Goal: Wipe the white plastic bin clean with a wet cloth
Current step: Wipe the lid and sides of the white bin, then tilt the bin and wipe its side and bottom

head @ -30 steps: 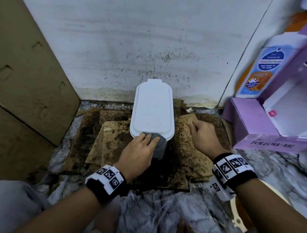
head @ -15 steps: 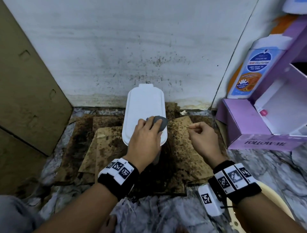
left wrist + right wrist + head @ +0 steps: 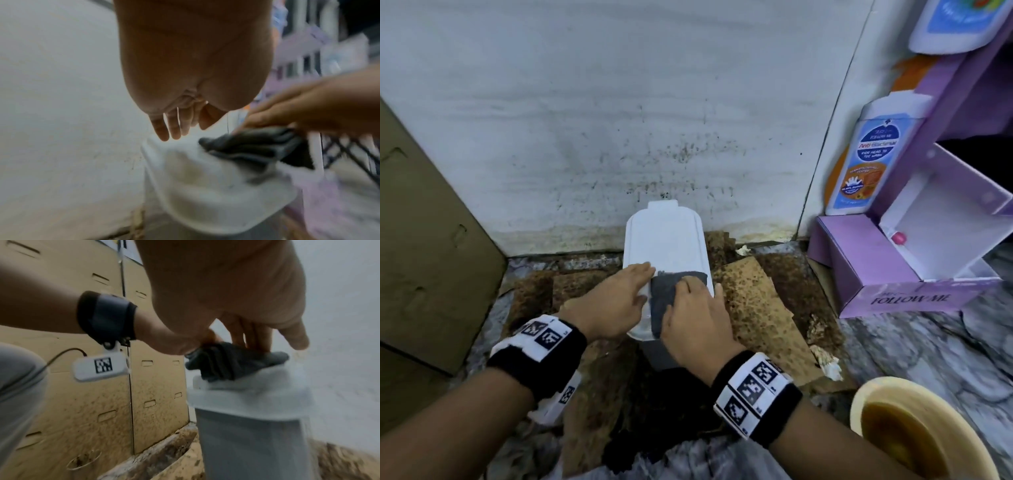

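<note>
Pressing a dark grey cloth onto the near end of the white bin's lid, your right hand holds it under curled fingers; your left hand lies flat, fingers straight, on the lid beside it.

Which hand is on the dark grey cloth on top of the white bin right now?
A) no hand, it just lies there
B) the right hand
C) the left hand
B: the right hand presses the grey cloth onto the lid of the white bin, while the left hand lies flat on the lid beside the cloth.
</note>
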